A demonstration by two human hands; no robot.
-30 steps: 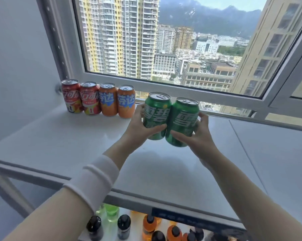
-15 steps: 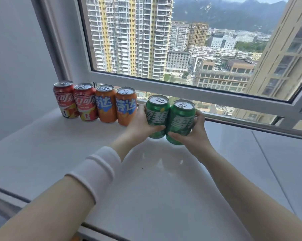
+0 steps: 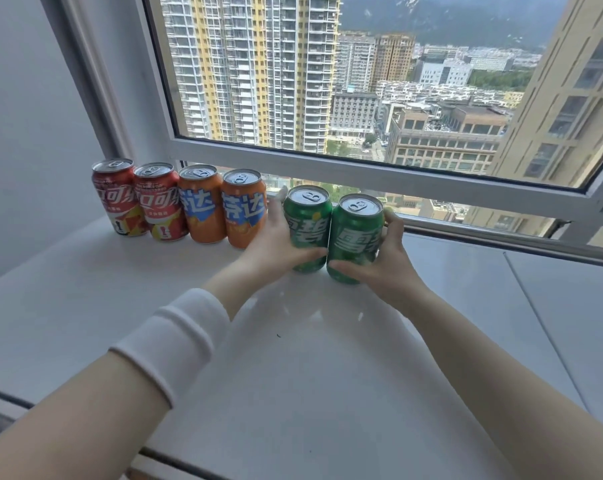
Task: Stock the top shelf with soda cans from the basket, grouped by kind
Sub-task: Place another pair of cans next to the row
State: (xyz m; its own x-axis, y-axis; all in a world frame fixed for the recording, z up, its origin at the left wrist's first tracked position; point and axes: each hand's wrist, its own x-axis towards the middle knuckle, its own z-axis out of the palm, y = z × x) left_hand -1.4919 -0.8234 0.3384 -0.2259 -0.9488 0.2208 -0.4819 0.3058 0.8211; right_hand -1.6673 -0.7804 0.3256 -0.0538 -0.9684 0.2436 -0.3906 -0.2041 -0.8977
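left hand point(image 3: 276, 244): centre of frame, fingers curled round the left green can point(image 3: 307, 216), thumb across its lower front.
right hand point(image 3: 383, 268): just right of centre, fingers wrapped round the right green can point(image 3: 357, 230), thumb low on its front.
placement: both upright, side by side and touching, bases down at the surface of the top shelf point(image 3: 293, 358); full contact with it not certain.
orange cans point(image 3: 201, 202): two, upright, left of centre, the nearer one just beside the back of the left hand.
red cans point(image 3: 114, 195): two, upright, touching, at the left end of the row near the wall point(image 3: 26, 133).
change from a second ago: then held raised, clear of the shelf and further right of the orange pair; half a second ago lower; now lower again and close against the row. same grip on both throughout. bottles seen then at the bottom edge now out of view.
white sleeve point(image 3: 175, 337): on the left forearm, lower left of frame.
window frame point(image 3: 328, 164): across the upper half, directly behind the row, tower blocks beyond the glass.
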